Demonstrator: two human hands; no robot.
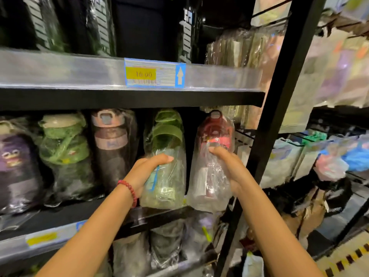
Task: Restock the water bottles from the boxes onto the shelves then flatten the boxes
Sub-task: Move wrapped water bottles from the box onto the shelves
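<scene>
**Two wrapped bottles at the shelf edge**

My left hand [148,172] is curled round a green water bottle [165,158] in clear plastic wrap, thumb across its front, gripping it at mid-height. My right hand [229,168] grips a red water bottle [213,156], also wrapped, with the thumb pressed against the crinkled film. Both bottles stand upright side by side at the front of the middle shelf [60,218], their bases at its edge, the red one nearest the black upright post [283,96]. A red bead bracelet [129,190] sits on my left wrist.

To the left along the same shelf stand a dark bottle with a pink lid [111,144], another green bottle [63,150] and a purple bottle [16,164] printed with a cartoon face.

The shelf rail above carries a price tag [154,73]: a yellow patch reading "16.00" as far as I can tell, a barcode, smaller print too blurred to read, and a white arrow pointing up on blue. A yellow label [42,238] on the rail of my shelf is unreadable.
</scene>
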